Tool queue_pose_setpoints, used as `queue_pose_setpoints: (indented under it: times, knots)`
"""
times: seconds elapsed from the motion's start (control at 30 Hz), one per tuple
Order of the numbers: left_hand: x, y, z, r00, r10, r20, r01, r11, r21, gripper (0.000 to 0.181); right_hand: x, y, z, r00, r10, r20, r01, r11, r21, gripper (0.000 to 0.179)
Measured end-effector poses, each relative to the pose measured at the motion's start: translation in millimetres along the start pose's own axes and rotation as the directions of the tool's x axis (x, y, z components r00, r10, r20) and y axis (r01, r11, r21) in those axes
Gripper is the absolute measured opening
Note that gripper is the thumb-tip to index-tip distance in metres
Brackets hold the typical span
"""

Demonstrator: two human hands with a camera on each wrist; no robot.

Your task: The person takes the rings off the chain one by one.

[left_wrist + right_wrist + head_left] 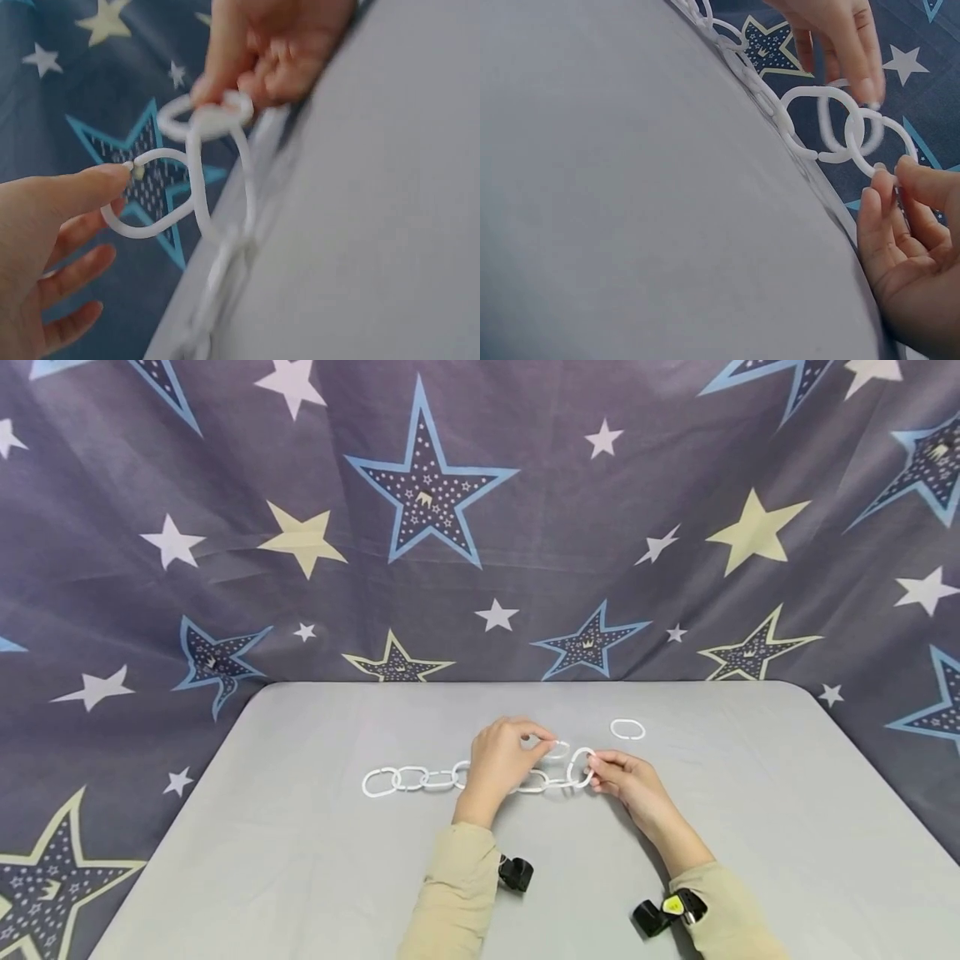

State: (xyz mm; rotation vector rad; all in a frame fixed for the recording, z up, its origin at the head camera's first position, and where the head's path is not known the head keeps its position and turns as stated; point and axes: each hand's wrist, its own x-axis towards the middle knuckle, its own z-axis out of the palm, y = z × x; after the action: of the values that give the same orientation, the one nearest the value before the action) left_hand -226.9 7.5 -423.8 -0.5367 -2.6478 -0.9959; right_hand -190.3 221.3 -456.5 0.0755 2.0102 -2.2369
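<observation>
A chain of white plastic oval links (381, 782) lies across the table, its middle partly hidden behind my left hand (495, 770). Thumb and finger of that hand pinch one white link (135, 232), which overlaps the chain's right-end links in both wrist views. My right hand (633, 787) pinches another white link (572, 768) at the chain's right end, held up off the table. In the right wrist view the right hand's link (913, 142) passes through a neighbouring chain link (787, 105). Whether the left hand's link is hooked on cannot be told.
One loose white oval link (627, 738) lies on the grey table (247, 852), beyond the right hand. A dark curtain (525, 560) with stars hangs behind the table's far edge. Black wrist cameras (516, 874) sit at both cuffs.
</observation>
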Motion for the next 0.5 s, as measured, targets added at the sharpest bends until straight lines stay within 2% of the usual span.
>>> queue_pose_setpoints:
  times: [0.1, 0.27, 0.4, 0.5]
  knots:
    - [2.4, 5.6, -1.0, 0.999, -0.014, -0.049, 0.013, 1.0, -0.023, 0.008, 1.9, -1, 1, 1.0, -0.005, 0.002, 0.005, 1.0, 0.003, 0.032]
    - [4.2, 9.6, -2.4, 0.99, -0.075, -0.117, 0.072, 0.997, -0.026, 0.008, 2.3, 0, 2, 1.0, -0.006, 0.018, 0.006, 1.0, 0.016, 0.03]
    - [8.3, 8.1, -3.9, 0.984, -0.104, -0.144, 0.103, 0.995, -0.014, 0.009, 0.8, 1, 0, 1.0, -0.002, 0.016, 0.001, 1.0, 0.022, 0.03]
    - [14.3, 7.8, -6.9, 0.985, -0.107, -0.137, 0.108, 0.994, -0.002, 0.009, -0.7, 2, -1, 1.0, -0.001, 0.01, 0.001, 1.0, 0.02, 0.032]
